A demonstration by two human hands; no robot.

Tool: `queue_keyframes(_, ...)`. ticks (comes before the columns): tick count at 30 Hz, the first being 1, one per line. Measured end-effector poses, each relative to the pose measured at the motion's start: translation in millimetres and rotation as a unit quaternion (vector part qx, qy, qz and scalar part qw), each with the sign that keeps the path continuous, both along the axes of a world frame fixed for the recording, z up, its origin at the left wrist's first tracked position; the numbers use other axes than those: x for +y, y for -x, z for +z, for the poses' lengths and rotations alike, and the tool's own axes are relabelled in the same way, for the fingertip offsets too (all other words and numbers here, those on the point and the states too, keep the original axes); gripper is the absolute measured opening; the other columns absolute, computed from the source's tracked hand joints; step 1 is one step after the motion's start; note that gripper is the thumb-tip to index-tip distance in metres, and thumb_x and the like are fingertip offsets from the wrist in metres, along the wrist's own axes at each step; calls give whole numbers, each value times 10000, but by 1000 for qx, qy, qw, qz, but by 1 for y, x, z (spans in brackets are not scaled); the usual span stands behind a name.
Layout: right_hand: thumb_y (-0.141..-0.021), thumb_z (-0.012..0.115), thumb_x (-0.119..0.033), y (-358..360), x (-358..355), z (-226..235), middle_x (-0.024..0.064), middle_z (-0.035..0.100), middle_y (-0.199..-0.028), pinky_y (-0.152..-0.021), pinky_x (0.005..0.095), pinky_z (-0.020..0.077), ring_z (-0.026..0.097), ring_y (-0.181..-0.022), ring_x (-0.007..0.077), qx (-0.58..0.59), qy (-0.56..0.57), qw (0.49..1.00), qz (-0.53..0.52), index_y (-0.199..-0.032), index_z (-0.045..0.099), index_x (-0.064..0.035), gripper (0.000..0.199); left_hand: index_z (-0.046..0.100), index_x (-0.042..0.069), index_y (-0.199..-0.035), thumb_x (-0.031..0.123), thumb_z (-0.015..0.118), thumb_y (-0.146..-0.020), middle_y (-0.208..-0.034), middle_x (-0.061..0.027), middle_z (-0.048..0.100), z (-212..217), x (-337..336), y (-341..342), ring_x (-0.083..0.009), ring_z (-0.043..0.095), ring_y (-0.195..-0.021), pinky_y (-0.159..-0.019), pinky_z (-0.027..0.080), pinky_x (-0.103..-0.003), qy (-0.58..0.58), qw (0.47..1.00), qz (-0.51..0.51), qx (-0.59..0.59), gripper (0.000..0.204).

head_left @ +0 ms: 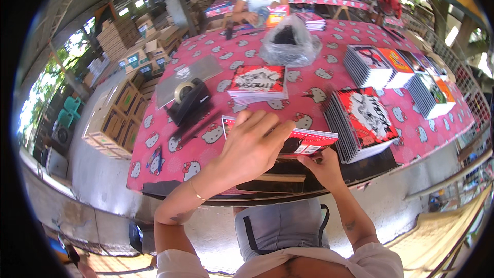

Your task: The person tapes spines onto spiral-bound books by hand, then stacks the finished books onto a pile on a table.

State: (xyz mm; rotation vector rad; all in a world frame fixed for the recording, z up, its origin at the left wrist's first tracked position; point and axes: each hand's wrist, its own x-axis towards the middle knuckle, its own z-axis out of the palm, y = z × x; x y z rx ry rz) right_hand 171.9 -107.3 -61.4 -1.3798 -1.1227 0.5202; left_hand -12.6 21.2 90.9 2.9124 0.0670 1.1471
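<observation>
A red and black notebook (pixel 315 138) is held tilted above the near edge of the table, its back cover toward me. My left hand (pixel 253 147) reaches across it, closed, with bent fingers over its upper edge. At the lower right edge my right hand (pixel 321 166) pinches the same notebook between thumb and fingers. Just beyond lies a short stack of red notebooks (pixel 258 79). To the right of my hands stands a taller stack of spiral-bound notebooks (pixel 364 118). A black tape dispenser (pixel 193 104) sits to the left.
More notebook stacks (pixel 370 64) stand at the far right. A clear plastic bag (pixel 292 46) is beyond the middle, and clear plastic sheets (pixel 203 72) lie behind the dispenser. Across the pink patterned table (pixel 206 157) sits another person (pixel 260 0). Cardboard boxes (pixel 116 118) are stacked left.
</observation>
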Motion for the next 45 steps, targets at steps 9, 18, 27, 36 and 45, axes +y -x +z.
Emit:
queue_keyframes(9,-912,756,-25,25,6,-11,116,651,-1222,-1004,323,485,626,-1134,166,77,-61,995,10,-1360,544,-12,496,567,39,-1438,246,623,-1011,-1508,-189,512,-113,-9,55,-332,477,-1382,-1172,294,-473,138,959,222,-114,479)
queue_keyframes(18,-902,814,-204,-22,5,-30,73,695,-1053,-939,298,500,660,-985,136,47,-79,996,18,-1325,533,3,549,637,-26,-1280,233,643,-982,-1321,-215,596,-186,149,70,-393,618,-1088,-920,498,-483,263,912,300,-99,395)
queue_keyframes(27,-909,787,-226,8,7,17,111,622,-1242,-1054,400,418,586,-1183,207,-48,-215,967,-130,-1359,564,-20,543,688,38,-1048,165,643,-981,-1173,-164,624,-208,213,94,-383,634,-1027,-886,529,-480,-31,912,402,-75,150)
queue_keyframes(36,-838,760,-164,63,69,55,64,710,-908,-775,405,499,686,-827,258,-445,-80,891,28,-1015,725,-103,190,715,34,-1190,56,698,-962,-904,-128,726,-100,31,74,-200,699,-729,-606,508,-331,325,909,209,-154,229)
queue_keyframes(45,-860,744,-139,67,75,58,65,713,-823,-684,429,527,674,-693,302,-420,-93,902,30,-997,729,-108,141,766,44,-1061,92,739,-922,-795,-107,695,-119,-1,76,-200,618,-590,-500,472,-301,326,908,212,-158,150)
